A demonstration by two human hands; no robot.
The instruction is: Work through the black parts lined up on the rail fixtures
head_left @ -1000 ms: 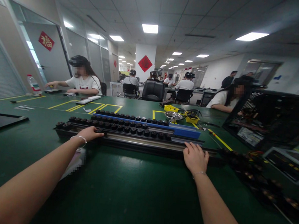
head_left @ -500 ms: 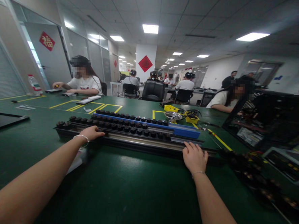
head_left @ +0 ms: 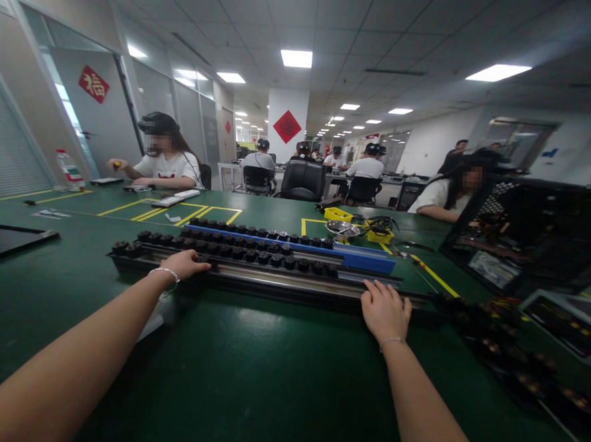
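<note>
Pale item: by the left forearm, a whitish thing (head_left: 151,327) is partly covered on the table (head_left: 259,392).
Left hand: the left hand (head_left: 185,265) is laid on the front rail, toward its left end. The fingertips are brought narrowly together; whether a small part is held between them cannot be told.
Right hand: the right hand (head_left: 385,311) is placed palm down over the right part of the same rail, its fingers a little spread. Whether the rail is gripped cannot be told.
Front rail: the long black front rail (head_left: 282,280) is set across the middle of the table, roughly along the far edge.
Rails behind: just beyond it, black round parts (head_left: 238,251) are lined up, and then a blue rail (head_left: 368,260) is seen with more such parts.
Right side: toward the right edge, a metal box (head_left: 564,324) and an open dark case (head_left: 550,230) are placed.
Toward far edge: a metal bowl (head_left: 342,230) is put near a yellow box (head_left: 338,214) and black cables (head_left: 383,224).
Far left corner: a bottle (head_left: 68,168) is stood near a seated person (head_left: 171,163).
</note>
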